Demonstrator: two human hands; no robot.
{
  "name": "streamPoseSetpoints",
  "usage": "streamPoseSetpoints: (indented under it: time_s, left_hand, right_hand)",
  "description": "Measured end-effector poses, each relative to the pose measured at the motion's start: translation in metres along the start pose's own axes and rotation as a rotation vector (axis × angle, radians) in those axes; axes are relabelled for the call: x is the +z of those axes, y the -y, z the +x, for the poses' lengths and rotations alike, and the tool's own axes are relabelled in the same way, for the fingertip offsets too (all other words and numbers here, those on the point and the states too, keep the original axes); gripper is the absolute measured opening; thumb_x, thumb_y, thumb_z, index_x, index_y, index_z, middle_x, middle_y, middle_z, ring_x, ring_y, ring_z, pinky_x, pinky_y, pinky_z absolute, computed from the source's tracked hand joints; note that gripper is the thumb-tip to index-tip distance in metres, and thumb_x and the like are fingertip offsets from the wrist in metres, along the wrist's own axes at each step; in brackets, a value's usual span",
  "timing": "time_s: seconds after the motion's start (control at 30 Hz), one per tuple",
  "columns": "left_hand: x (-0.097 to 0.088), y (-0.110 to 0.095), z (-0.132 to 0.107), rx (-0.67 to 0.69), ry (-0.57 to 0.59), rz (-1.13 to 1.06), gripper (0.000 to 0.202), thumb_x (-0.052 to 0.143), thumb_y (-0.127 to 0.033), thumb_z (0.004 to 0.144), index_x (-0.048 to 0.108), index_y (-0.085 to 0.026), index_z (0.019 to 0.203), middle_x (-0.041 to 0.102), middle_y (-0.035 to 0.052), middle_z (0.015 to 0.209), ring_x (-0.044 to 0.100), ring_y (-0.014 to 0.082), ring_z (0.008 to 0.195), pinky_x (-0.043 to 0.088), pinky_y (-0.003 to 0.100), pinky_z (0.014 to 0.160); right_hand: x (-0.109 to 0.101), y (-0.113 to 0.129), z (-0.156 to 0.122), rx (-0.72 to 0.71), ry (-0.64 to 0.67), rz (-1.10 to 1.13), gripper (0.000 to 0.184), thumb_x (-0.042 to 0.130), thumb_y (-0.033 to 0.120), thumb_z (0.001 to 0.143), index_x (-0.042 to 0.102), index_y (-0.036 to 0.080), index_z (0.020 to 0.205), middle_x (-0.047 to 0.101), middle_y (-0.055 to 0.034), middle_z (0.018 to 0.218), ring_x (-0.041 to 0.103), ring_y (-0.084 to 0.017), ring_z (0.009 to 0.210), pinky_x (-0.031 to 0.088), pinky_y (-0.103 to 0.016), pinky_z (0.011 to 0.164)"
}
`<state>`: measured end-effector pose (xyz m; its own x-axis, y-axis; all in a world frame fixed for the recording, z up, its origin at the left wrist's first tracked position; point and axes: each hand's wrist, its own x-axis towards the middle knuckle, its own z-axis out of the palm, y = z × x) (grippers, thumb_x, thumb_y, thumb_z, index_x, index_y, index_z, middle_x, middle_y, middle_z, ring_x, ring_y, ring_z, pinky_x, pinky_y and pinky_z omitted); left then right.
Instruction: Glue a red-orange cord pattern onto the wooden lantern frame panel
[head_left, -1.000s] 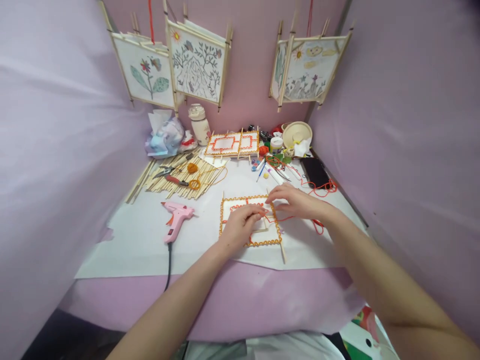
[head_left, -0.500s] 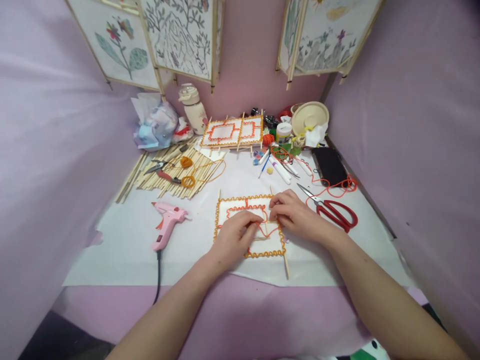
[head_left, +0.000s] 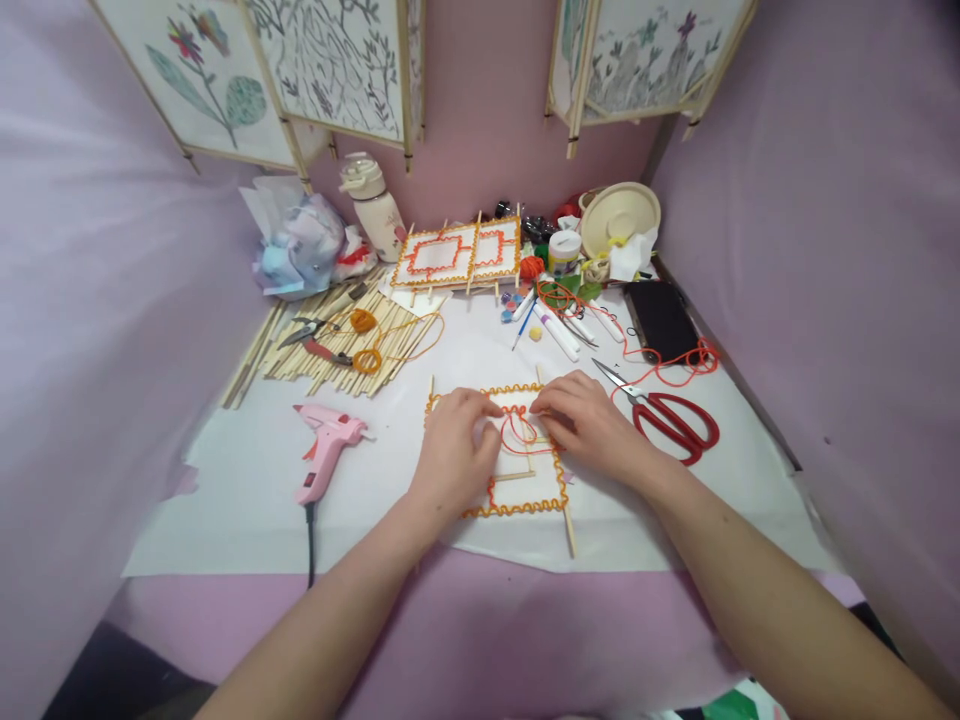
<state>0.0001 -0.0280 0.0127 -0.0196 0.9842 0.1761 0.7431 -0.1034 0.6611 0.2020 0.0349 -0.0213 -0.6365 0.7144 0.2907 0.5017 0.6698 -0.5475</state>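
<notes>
A wooden stick frame (head_left: 570,530) with a white panel lies before me, its border wound with wavy orange-yellow cord (head_left: 517,508). Inside, thin sticks form a smaller rectangle, and wavy red-orange yarn (head_left: 514,410) runs along its upper side. My left hand (head_left: 456,445) rests over the left half of the frame, thumb and forefinger closed on the yarn near that upper side. My right hand (head_left: 592,425) lies over the upper right edge, fingers curled together at the yarn's other side. Between both hands the yarn makes a loose loop. The right fingertips' exact hold is partly hidden.
A pink glue gun (head_left: 326,450) with a black cable lies left. Red-handled scissors (head_left: 675,425) and a black phone (head_left: 662,322) lie right. Behind are bamboo sticks (head_left: 322,350), pliers (head_left: 319,345), a finished panel (head_left: 435,255), a bottle (head_left: 379,220) and markers (head_left: 559,335).
My left hand has moved up and slightly left, drawing the yarn to the inner rectangle's upper side. My right hand has shifted slightly. The camera view has moved a little.
</notes>
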Motion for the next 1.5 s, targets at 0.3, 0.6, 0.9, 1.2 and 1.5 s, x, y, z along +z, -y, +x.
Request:
streamPoseSetpoints:
  time_s: [0.3,0.6,0.9,1.2,1.5]
  left_hand:
    - [0.005,-0.004,0.005,0.123,0.026,0.026,0.021,0.051,-0.01,0.077,0.066,-0.021,0.085,0.065,0.0045,0.098,0.055,0.0221,0.099,0.042,0.04,0.094]
    - [0.024,-0.001,0.001,0.125,0.211,0.185,0.01,0.063,-0.021,0.085,0.068,-0.019,0.076,0.061,0.006,0.096,0.049,0.0244,0.098,0.04,0.041,0.089]
    - [0.022,0.0,0.001,0.153,0.158,0.112,0.012,0.052,-0.016,0.088,0.06,-0.018,0.08,0.061,0.0068,0.095,0.052,0.023,0.095,0.041,0.038,0.088]
    - [0.02,-0.002,-0.002,-0.062,0.254,-0.045,0.012,0.046,-0.024,0.092,0.054,-0.02,0.084,0.062,0.001,0.075,0.054,0.0161,0.069,0.038,0.028,0.064]
    - [0.022,0.001,0.001,-0.142,0.201,-0.153,0.005,0.05,-0.019,0.085,0.052,-0.02,0.08,0.055,-0.0032,0.066,0.049,0.013,0.062,0.036,0.026,0.06]
  right_hand:
    - [-0.004,0.006,-0.005,-0.021,0.014,-0.002,0.014,0.055,0.015,0.089,0.064,0.023,0.097,0.066,-0.0044,0.102,0.05,-0.023,0.1,0.034,-0.037,0.084]
    - [0.0,0.005,-0.003,-0.023,0.024,0.005,0.007,0.057,0.022,0.091,0.064,0.023,0.094,0.066,-0.0039,0.098,0.05,-0.021,0.098,0.034,-0.036,0.083]
    - [0.002,0.005,-0.001,-0.018,0.016,-0.005,0.008,0.057,0.02,0.091,0.064,0.023,0.095,0.066,-0.0043,0.098,0.049,-0.022,0.098,0.034,-0.037,0.082]
    - [-0.005,0.009,-0.005,-0.012,0.083,0.002,0.002,0.065,0.024,0.084,0.065,0.023,0.081,0.062,-0.004,0.094,0.048,-0.022,0.095,0.032,-0.038,0.082]
    - [-0.035,0.021,-0.013,-0.141,0.396,0.373,0.009,0.068,0.03,0.087,0.071,0.026,0.08,0.065,-0.0002,0.087,0.055,-0.018,0.093,0.036,-0.036,0.089]
